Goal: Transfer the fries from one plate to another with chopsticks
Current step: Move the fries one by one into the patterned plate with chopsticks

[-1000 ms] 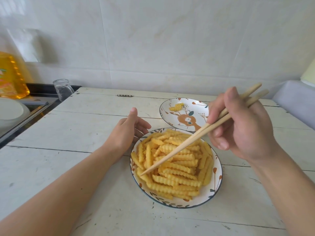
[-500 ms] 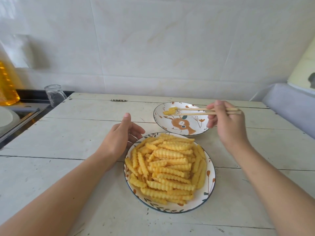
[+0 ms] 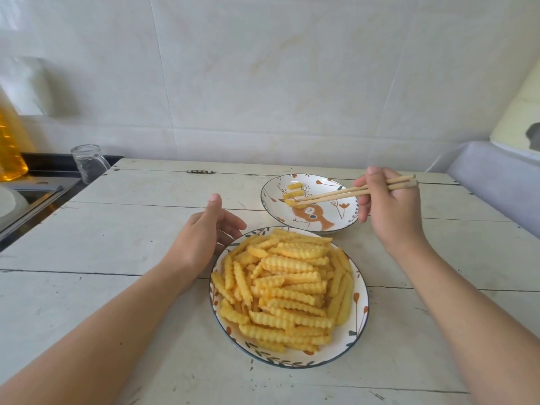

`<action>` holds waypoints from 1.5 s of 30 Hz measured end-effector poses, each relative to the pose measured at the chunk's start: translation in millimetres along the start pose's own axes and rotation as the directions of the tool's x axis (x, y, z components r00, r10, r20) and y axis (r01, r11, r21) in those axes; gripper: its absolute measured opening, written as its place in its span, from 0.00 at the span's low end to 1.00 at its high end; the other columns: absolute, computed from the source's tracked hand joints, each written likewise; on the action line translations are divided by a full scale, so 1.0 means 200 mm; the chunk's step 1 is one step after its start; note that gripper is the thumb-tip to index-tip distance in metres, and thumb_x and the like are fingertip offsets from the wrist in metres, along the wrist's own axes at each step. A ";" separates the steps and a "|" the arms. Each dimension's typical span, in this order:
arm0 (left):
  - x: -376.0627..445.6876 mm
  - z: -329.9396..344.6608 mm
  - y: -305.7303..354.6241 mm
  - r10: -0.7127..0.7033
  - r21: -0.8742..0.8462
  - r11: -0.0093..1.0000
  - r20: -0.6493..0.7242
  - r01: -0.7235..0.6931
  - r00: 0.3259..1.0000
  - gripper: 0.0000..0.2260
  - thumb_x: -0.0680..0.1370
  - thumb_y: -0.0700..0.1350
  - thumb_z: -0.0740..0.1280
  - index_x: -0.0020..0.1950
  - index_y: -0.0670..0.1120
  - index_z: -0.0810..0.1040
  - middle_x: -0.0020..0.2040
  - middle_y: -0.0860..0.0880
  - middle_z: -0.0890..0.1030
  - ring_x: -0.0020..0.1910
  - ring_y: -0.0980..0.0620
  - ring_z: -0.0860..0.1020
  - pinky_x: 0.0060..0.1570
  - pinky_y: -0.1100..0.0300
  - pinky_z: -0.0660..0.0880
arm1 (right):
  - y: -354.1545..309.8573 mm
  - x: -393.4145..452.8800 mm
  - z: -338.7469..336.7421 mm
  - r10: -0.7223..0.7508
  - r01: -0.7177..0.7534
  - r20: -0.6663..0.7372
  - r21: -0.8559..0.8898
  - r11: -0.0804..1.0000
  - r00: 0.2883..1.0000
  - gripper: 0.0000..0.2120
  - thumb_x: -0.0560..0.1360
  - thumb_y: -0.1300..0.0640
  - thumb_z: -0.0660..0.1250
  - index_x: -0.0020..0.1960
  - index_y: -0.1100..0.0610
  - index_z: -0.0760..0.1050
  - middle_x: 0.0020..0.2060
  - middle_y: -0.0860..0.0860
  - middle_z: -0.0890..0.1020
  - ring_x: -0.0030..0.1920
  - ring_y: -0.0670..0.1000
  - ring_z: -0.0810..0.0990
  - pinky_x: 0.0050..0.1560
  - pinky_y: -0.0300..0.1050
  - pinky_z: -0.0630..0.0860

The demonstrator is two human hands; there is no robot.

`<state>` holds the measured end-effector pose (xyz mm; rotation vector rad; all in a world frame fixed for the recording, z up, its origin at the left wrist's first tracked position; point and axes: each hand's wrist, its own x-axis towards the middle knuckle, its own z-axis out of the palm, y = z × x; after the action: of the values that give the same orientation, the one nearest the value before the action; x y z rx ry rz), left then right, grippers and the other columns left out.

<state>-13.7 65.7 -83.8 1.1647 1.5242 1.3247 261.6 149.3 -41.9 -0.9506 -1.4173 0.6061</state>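
Whitewashed wooden planks make up the table point(image 3: 117, 229), seen from the head camera; on it, nearest the person, sits the near plate point(image 3: 358, 323), patterned with leaves along its rim and heaped with yellow crinkle-cut fries point(image 3: 286, 287); just behind it, to the right, stands the far plate point(image 3: 344, 211), painted with an orange animal, the two rims almost touching. The right hand point(image 3: 388, 206) grips a pair of wooden chopsticks point(image 3: 350, 192), which run leftward and slightly down over the far plate; their tips are pressed together on a short fry piece point(image 3: 290, 202) at the plate's left side; two more fry pieces point(image 3: 294, 190) lie on that plate just behind it. The left hand point(image 3: 201, 238) rests at the left edge of the near plate, curled loosely and holding nothing, thumb raised, fingers by the rim; whether they touch it I cannot tell. At the far left corner a clear glass jar point(image 3: 89, 162) stands beside a dark sink edge point(image 3: 35, 194); a yellow bottle point(image 3: 10, 147) shows at the frame's left border; pale tiles point(image 3: 263, 83) cover the wall behind.
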 end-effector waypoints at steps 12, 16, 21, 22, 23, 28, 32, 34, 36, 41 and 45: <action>-0.01 0.00 0.01 -0.004 0.007 1.000 -0.002 0.004 1.000 0.33 0.87 0.61 0.47 0.48 0.42 0.86 0.42 0.46 0.83 0.41 0.49 0.79 0.46 0.54 0.75 | -0.15 0.01 -0.03 0.179 -0.150 -0.069 0.303 0.941 0.981 0.26 0.85 0.46 0.54 0.34 0.57 0.74 0.21 0.51 0.70 0.18 0.52 0.67 0.25 0.40 0.65; -0.01 0.01 0.02 -0.006 0.003 1.000 -0.003 0.006 1.000 0.33 0.87 0.61 0.47 0.47 0.43 0.86 0.42 0.46 0.84 0.41 0.49 0.80 0.48 0.52 0.75 | -0.37 -0.09 -0.04 0.177 -0.228 0.144 0.562 0.795 0.974 0.28 0.84 0.44 0.55 0.31 0.57 0.73 0.22 0.54 0.68 0.17 0.49 0.62 0.26 0.36 0.62; -0.01 0.00 0.02 -0.008 0.020 1.000 -0.003 0.008 1.000 0.34 0.87 0.62 0.47 0.49 0.42 0.86 0.40 0.48 0.84 0.40 0.50 0.79 0.47 0.54 0.75 | -0.45 -0.21 0.02 0.051 -0.241 0.354 0.518 0.820 0.934 0.27 0.82 0.45 0.53 0.29 0.56 0.74 0.20 0.55 0.67 0.15 0.48 0.63 0.25 0.35 0.64; -0.01 0.00 0.02 -0.008 0.023 1.000 -0.004 0.008 1.000 0.34 0.87 0.62 0.47 0.49 0.42 0.86 0.41 0.47 0.84 0.41 0.49 0.79 0.48 0.53 0.75 | -0.45 -0.22 0.03 0.039 -0.243 0.382 0.505 0.828 0.924 0.27 0.81 0.45 0.54 0.30 0.56 0.75 0.20 0.55 0.67 0.15 0.48 0.63 0.25 0.35 0.64; -0.01 0.00 0.02 -0.010 0.024 1.000 -0.005 0.010 1.000 0.34 0.87 0.62 0.47 0.49 0.42 0.86 0.42 0.46 0.84 0.42 0.49 0.79 0.49 0.52 0.75 | -0.45 -0.23 0.03 0.027 -0.243 0.405 0.491 0.836 0.914 0.26 0.81 0.45 0.55 0.30 0.57 0.75 0.20 0.55 0.67 0.15 0.48 0.64 0.24 0.35 0.64; -0.01 0.00 0.01 -0.007 0.018 1.000 -0.007 0.008 1.000 0.34 0.87 0.62 0.47 0.48 0.42 0.86 0.41 0.47 0.83 0.41 0.49 0.79 0.48 0.53 0.75 | -0.45 -0.22 0.01 -0.022 -0.198 0.414 0.480 0.854 0.910 0.23 0.81 0.48 0.58 0.31 0.56 0.77 0.20 0.53 0.69 0.15 0.48 0.64 0.24 0.34 0.64; -0.01 0.00 0.01 -0.003 0.007 1.000 -0.002 0.003 1.000 0.34 0.87 0.62 0.47 0.47 0.42 0.86 0.42 0.46 0.83 0.41 0.49 0.78 0.48 0.53 0.74 | -0.41 -0.12 -0.05 0.020 -0.119 0.196 0.508 0.853 0.980 0.24 0.84 0.51 0.57 0.32 0.54 0.77 0.21 0.52 0.70 0.16 0.48 0.63 0.25 0.35 0.61; 0.00 0.00 0.00 -0.006 0.002 1.000 0.001 0.006 1.000 0.34 0.87 0.62 0.47 0.48 0.42 0.86 0.42 0.45 0.83 0.42 0.48 0.79 0.48 0.52 0.75 | -0.32 -0.06 -0.08 0.004 -0.021 0.045 0.380 0.925 0.999 0.21 0.84 0.51 0.59 0.34 0.52 0.78 0.24 0.51 0.72 0.19 0.51 0.66 0.25 0.39 0.63; 0.00 0.00 0.00 -0.007 0.000 1.000 0.001 0.007 1.000 0.34 0.86 0.62 0.47 0.48 0.43 0.86 0.44 0.45 0.84 0.42 0.48 0.79 0.48 0.52 0.75 | -0.19 -0.02 -0.09 -0.022 0.026 -0.030 0.162 0.986 0.999 0.18 0.84 0.50 0.59 0.38 0.52 0.79 0.28 0.53 0.75 0.24 0.53 0.72 0.28 0.45 0.70; 0.00 -0.01 -0.01 -0.013 -0.016 1.000 0.003 0.013 1.000 0.33 0.86 0.63 0.48 0.46 0.44 0.87 0.43 0.45 0.84 0.42 0.48 0.79 0.49 0.51 0.74 | 0.01 0.04 -0.07 0.154 -0.152 -0.021 0.090 0.984 0.988 0.12 0.82 0.62 0.59 0.46 0.58 0.81 0.32 0.55 0.80 0.34 0.56 0.84 0.43 0.52 0.83; 0.00 -0.01 -0.01 -0.008 -0.012 1.000 0.004 0.008 1.000 0.33 0.86 0.62 0.48 0.46 0.44 0.86 0.44 0.45 0.84 0.43 0.47 0.79 0.49 0.50 0.75 | 0.04 0.07 -0.04 0.255 -0.249 0.000 0.210 0.945 0.967 0.12 0.80 0.65 0.58 0.46 0.62 0.80 0.32 0.56 0.83 0.38 0.60 0.86 0.44 0.52 0.84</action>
<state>-15.2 65.3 -85.2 1.1516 1.5140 1.3236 271.3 163.2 -40.5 -0.9739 -1.1887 0.9112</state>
